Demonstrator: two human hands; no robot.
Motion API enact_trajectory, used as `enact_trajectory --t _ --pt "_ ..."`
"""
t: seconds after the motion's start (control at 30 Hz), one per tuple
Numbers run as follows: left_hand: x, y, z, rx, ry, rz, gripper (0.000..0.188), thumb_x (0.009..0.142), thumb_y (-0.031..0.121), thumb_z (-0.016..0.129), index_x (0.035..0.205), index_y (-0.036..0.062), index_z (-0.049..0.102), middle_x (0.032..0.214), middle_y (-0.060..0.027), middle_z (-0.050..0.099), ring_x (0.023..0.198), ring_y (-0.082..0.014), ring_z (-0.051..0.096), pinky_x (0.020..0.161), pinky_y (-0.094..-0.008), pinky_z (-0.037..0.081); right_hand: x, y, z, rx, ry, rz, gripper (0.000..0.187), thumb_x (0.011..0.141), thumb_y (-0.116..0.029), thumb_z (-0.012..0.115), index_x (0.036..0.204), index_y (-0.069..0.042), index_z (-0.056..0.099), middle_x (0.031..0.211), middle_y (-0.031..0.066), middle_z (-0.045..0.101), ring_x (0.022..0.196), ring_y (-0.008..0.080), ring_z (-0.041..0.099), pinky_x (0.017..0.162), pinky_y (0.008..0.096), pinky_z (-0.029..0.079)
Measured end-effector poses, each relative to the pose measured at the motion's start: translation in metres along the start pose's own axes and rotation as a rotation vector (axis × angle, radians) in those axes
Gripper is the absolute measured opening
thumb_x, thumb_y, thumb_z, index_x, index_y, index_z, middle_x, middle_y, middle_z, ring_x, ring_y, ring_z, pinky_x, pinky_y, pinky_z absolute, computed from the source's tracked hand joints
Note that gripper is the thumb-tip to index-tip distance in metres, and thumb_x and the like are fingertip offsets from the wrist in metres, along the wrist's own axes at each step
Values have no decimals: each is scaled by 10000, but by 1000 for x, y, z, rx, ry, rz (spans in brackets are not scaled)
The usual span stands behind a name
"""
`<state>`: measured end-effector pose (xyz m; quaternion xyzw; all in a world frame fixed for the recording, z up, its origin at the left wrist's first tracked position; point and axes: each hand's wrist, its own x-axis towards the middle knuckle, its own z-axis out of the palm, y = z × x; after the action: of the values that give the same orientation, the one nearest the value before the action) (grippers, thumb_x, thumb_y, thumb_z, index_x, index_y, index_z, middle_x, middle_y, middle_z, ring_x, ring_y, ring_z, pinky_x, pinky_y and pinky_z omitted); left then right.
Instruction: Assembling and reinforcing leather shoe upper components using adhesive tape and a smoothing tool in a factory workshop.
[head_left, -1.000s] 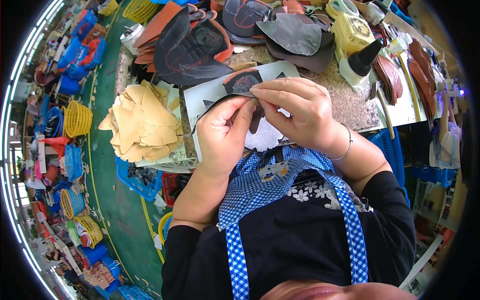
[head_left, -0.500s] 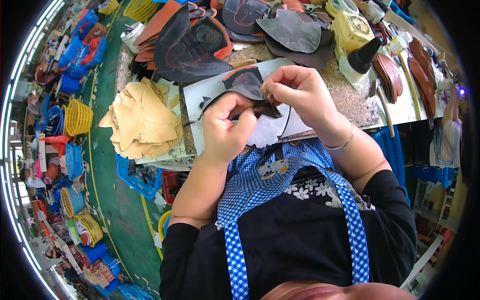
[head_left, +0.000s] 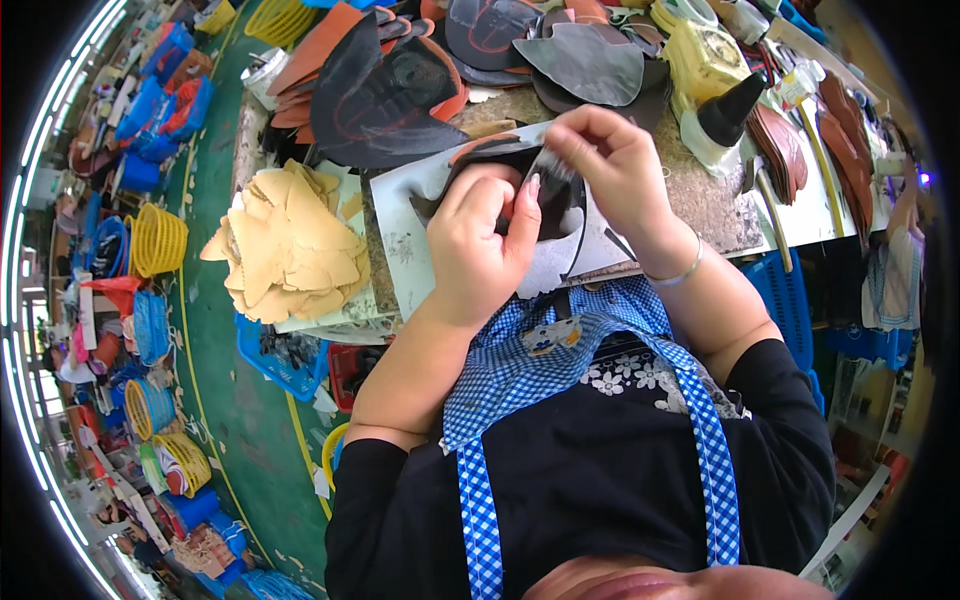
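Observation:
My left hand (head_left: 482, 238) is closed on a black leather piece (head_left: 515, 158), its thumb pressed along the near side. Part of the piece is bent up and hidden behind my fingers. Close to its right edge, my right hand (head_left: 622, 175) is closed in a pinch. Motion smears its fingertips, and what they hold cannot be made out. Beneath both hands lies a pale board (head_left: 403, 225) with dark smudges, on the worktable. A light grey sheet (head_left: 545, 279) with a ragged near edge shows under the leather piece.
To the left is a heap of tan cut pieces (head_left: 290, 245). Black and orange leather parts (head_left: 385, 100) are piled at the back. A yellow container (head_left: 705, 65), a black cone nozzle (head_left: 728, 112) and a wooden-handled hammer (head_left: 770, 205) stand or lie right. Blue crates (head_left: 285, 360) sit below the table edge.
My left hand has shifted slightly right and turned, its thumb now pointing up. My right hand has moved a little up and right. The leather piece is folded up more between them.

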<state>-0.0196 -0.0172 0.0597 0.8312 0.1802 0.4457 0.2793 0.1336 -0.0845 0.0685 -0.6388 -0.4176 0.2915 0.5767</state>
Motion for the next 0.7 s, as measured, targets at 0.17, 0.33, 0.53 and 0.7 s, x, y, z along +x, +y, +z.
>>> enact_trajectory --t 0.17,0.33,0.53,0.7 --pt "0 -18 7 -948 -58 -250 420 797 137 746 1063 -16 458 1018 -98 583 886 -157 600 799 -253 479 -8 5 16 -199 140 -524 61 821 -43 657 855 -16 615 723 61 569 626 156 531 554 265 433" --pt "5 -15 6 -1075 41 -478 372 818 124 730 1067 -14 491 962 -63 598 853 -106 595 746 -226 479 -4 5 15 -305 122 -584 64 806 -31 657 832 -14 601 745 90 570 653 222 562 572 307 453" --pt "11 -46 -6 -125 73 -127 197 833 136 709 752 19 573 601 -42 545 540 -73 465 506 -230 392 0 11 19 -226 280 -313 53 871 -45 605 870 2 581 709 127 605 608 217 598 579 280 473" --pt "7 -44 -10 -549 88 -440 106 882 119 647 835 26 622 734 23 626 616 -64 557 565 -205 447 -3 8 21 -214 152 -310 81 878 -68 600 924 -11 564 702 149 601 602 249 592 568 302 468"
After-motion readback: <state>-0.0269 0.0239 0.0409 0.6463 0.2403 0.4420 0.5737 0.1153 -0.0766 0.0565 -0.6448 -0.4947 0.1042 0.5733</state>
